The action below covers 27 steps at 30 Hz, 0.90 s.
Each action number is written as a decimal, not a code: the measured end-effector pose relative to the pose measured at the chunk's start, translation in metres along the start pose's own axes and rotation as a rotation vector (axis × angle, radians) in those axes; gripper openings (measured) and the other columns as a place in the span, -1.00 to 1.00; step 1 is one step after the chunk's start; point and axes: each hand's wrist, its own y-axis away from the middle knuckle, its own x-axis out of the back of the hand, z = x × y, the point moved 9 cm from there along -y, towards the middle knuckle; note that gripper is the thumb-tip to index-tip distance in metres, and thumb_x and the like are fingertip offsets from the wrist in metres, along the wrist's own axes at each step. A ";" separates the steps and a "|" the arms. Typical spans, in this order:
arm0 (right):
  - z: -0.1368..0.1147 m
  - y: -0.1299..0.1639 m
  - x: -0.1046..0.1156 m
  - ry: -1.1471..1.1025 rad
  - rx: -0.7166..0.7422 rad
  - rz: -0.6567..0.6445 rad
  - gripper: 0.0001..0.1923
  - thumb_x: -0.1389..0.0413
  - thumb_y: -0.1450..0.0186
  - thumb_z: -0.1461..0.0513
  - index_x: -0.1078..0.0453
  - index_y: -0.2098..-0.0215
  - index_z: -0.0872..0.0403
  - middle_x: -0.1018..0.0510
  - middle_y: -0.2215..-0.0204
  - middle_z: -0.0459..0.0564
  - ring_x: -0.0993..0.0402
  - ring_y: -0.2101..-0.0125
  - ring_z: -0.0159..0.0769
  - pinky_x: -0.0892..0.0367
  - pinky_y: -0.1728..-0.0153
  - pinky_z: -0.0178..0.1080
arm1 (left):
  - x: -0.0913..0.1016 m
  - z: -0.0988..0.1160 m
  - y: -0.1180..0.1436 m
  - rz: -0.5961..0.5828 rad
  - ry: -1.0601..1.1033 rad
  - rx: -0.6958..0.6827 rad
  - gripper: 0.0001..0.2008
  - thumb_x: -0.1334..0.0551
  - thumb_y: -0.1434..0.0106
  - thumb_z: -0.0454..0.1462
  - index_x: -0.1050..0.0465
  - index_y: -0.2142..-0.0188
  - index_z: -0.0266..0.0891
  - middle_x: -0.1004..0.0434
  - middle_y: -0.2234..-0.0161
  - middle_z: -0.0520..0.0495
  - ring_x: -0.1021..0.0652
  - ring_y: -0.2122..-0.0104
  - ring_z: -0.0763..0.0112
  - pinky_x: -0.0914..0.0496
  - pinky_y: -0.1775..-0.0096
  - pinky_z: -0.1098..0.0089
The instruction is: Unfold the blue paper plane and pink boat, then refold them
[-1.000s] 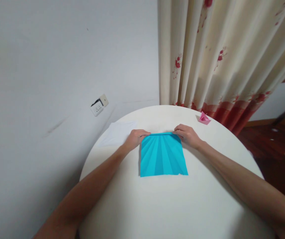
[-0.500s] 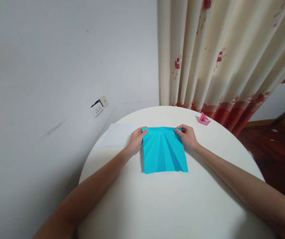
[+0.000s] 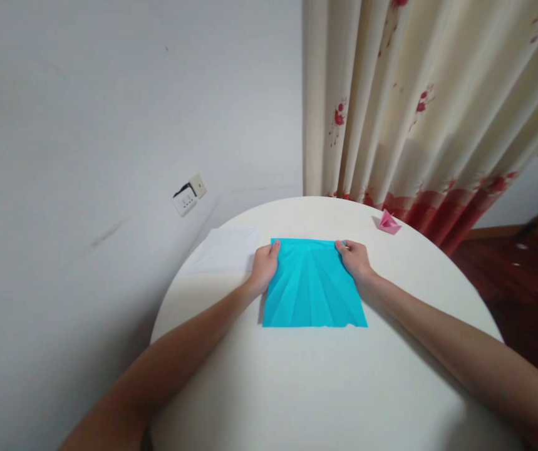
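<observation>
A creased turquoise sheet of paper is held over the table by its far corners. Fan-like fold lines spread from its far edge toward the near one, which has small nicks at the right. My left hand pinches the far left corner, thumb on top. At the far right corner, my right hand grips the paper in the same way. The fingers beneath the sheet are mostly hidden.
The round white table stands by a wall with a power socket. White paper lies at the table's left, a pink folded paper piece at the far right. A floral curtain hangs behind.
The turquoise sheet's near edge has spread wider and its creases look flatter, with less shading. Both hands still hold the far corners. The whole view has shifted slightly.
</observation>
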 end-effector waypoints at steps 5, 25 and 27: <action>-0.005 0.001 -0.003 -0.058 0.009 -0.035 -0.50 -0.22 -0.04 -0.20 -0.39 0.48 0.06 -0.40 0.64 -0.13 -0.27 0.60 -0.31 -0.19 0.59 -0.26 | 0.000 0.000 0.001 0.014 0.089 0.046 -0.34 -0.07 -0.21 0.29 -0.44 0.49 -0.26 -0.40 0.63 -0.02 -0.45 0.52 0.33 -0.25 0.51 0.40; -0.027 0.004 0.004 0.019 0.290 0.076 -0.64 -0.17 -0.18 0.00 -0.50 0.33 0.14 -0.40 0.60 -0.15 -0.18 0.59 -0.41 -0.07 0.58 -0.33 | 0.016 0.017 -0.012 0.100 -0.057 -0.148 -0.40 -0.12 -0.24 0.19 -0.12 0.68 -0.18 -0.07 0.68 0.10 -0.13 0.60 0.49 0.03 0.54 0.41; -0.023 0.002 0.004 0.054 0.281 0.083 -0.63 -0.15 -0.19 -0.03 -0.47 0.43 0.13 -0.39 0.61 -0.14 -0.19 0.57 -0.39 -0.09 0.56 -0.32 | 0.014 0.008 -0.011 0.082 -0.011 -0.089 -0.41 -0.14 -0.21 0.19 -0.19 0.67 -0.20 -0.13 0.68 0.09 -0.16 0.60 0.48 0.00 0.54 0.41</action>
